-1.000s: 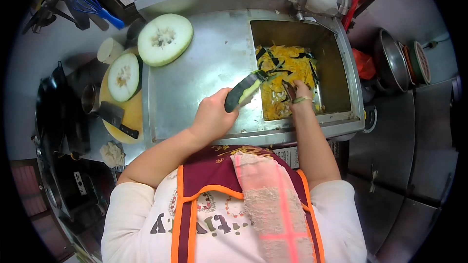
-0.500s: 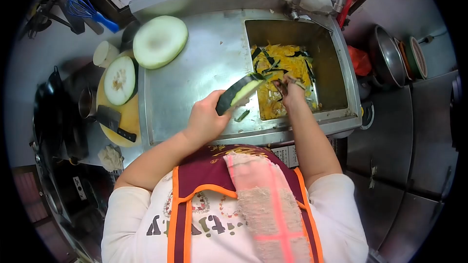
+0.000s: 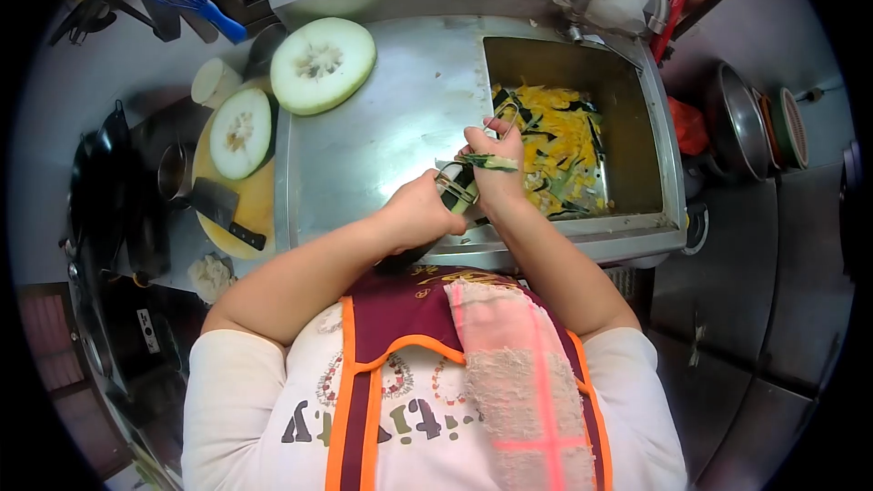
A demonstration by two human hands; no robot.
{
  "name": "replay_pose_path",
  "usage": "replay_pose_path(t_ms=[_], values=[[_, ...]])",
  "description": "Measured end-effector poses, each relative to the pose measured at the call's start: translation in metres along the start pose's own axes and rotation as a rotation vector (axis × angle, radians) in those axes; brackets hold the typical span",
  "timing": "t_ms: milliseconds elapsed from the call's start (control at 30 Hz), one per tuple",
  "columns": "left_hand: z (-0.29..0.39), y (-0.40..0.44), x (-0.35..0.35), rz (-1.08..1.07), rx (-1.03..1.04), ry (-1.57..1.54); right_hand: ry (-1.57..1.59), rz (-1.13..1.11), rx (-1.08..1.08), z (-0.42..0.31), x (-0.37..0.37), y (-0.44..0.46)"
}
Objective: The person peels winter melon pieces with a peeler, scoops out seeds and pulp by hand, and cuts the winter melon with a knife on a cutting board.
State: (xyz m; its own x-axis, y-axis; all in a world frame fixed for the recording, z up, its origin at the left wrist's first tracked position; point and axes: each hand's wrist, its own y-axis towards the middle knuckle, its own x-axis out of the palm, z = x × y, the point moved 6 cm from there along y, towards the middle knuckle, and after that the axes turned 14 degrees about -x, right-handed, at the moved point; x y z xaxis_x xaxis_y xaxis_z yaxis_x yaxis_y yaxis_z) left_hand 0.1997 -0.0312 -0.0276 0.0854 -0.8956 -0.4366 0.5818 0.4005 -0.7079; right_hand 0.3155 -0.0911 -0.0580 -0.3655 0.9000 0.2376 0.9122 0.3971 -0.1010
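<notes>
My left hand [image 3: 420, 211] is closed round a piece of winter melon [image 3: 461, 193] with dark green rind, low over the counter's front edge. In my right hand [image 3: 498, 173] is a metal peeler [image 3: 512, 113]; its wire handle loops out above my fingers, and its head lies against the melon. A strip of green peel [image 3: 491, 162] clings across the back of this hand. Both hands are close together, left of the sink [image 3: 637, 177], and partly cover the melon. Yellow and dark green peelings [image 3: 550, 141] lie in the sink.
A peeled melon round [image 3: 324, 65] lies on the steel counter [image 3: 391, 118]. To the left, a cut melon slice [image 3: 241, 133] and a cleaver [image 3: 223, 209] rest on a round yellow board [image 3: 207, 235]. A faucet [image 3: 582, 0] arches over the sink's back edge.
My right hand has come up out of the sink to the melon, bringing the peeler against it. My left hand has turned the melon and drawn it toward my body. The view has shifted slightly.
</notes>
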Motion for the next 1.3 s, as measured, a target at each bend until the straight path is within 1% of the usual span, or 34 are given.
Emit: replay_pose_path(t_ms=[33, 133, 233, 267, 333, 367, 400, 467, 500, 600, 700, 800, 833, 900, 933, 967, 1067, 1100, 1200, 1233, 1300], values=[[0.000, -0.001, -0.001, 0.010, 0.005, 0.034, -0.001, -0.020, -0.010, -0.003, 0.000, -0.001], [0.008, -0.014, -0.006, 0.048, 0.122, -0.004, 0.008, -0.042, -0.018, -0.030, 0.005, -0.009], [0.021, -0.031, -0.011, 0.077, 0.236, -0.071, -0.018, -0.077, -0.111, -0.056, 0.006, -0.012], [0.023, -0.032, -0.011, 0.111, 0.293, -0.043, -0.040, -0.021, -0.180, -0.059, -0.002, -0.001], [0.020, -0.039, -0.006, 0.164, 0.399, 0.011, -0.093, 0.101, -0.304, -0.053, -0.037, 0.026], [0.024, -0.050, -0.001, 0.088, 0.535, 0.019, -0.210, 0.105, -0.235, -0.010, -0.086, 0.052], [0.032, -0.062, -0.005, 0.207, 0.702, 0.061, -0.319, 0.115, -0.174, 0.024, -0.123, 0.076], [0.030, -0.052, -0.015, 0.136, 0.513, -0.059, -0.016, 0.200, 0.187, 0.036, -0.128, 0.055], [0.031, -0.052, -0.016, 0.196, 0.531, -0.034, 0.139, 0.236, 0.363, 0.037, -0.125, 0.042], [0.039, -0.051, -0.013, 0.215, 0.520, 0.004, 0.200, 0.280, 0.220, -0.010, -0.085, 0.019], [0.042, -0.047, -0.015, 0.284, 0.514, -0.027, 0.208, 0.323, -0.113, -0.050, -0.059, 0.007], [0.039, -0.044, -0.013, 0.385, 0.592, 0.079, 0.337, 0.182, -0.257, -0.073, -0.050, 0.003], [0.039, -0.044, -0.011, 0.351, 0.574, 0.075, 0.333, 0.221, -0.325, -0.085, -0.056, 0.009], [0.038, -0.045, -0.006, 0.282, 0.533, 0.067, 0.320, 0.196, -0.229, -0.090, -0.059, 0.016], [0.039, -0.044, -0.005, 0.286, 0.549, 0.071, 0.315, 0.184, -0.185, -0.097, -0.055, 0.015], [0.039, -0.043, -0.003, 0.290, 0.567, 0.074, 0.399, 0.195, -0.101, -0.099, -0.041, -0.001], [0.042, -0.039, 0.003, 0.298, 0.579, 0.095, 0.322, 0.031, -0.134, -0.073, -0.021, -0.013], [0.043, -0.039, 0.004, 0.301, 0.575, 0.107, 0.293, 0.012, -0.218, -0.070, -0.020, -0.012], [0.042, -0.042, 0.008, 0.282, 0.600, 0.093, 0.266, 0.094, -0.226, -0.065, -0.028, 0.001], [0.038, -0.043, 0.012, 0.267, 0.610, 0.098, 0.185, 0.128, -0.267, -0.055, -0.039, 0.014], [0.030, -0.046, 0.021, 0.237, 0.638, 0.110, -0.233, 0.164, -0.254, -0.009, -0.094, 0.060]])
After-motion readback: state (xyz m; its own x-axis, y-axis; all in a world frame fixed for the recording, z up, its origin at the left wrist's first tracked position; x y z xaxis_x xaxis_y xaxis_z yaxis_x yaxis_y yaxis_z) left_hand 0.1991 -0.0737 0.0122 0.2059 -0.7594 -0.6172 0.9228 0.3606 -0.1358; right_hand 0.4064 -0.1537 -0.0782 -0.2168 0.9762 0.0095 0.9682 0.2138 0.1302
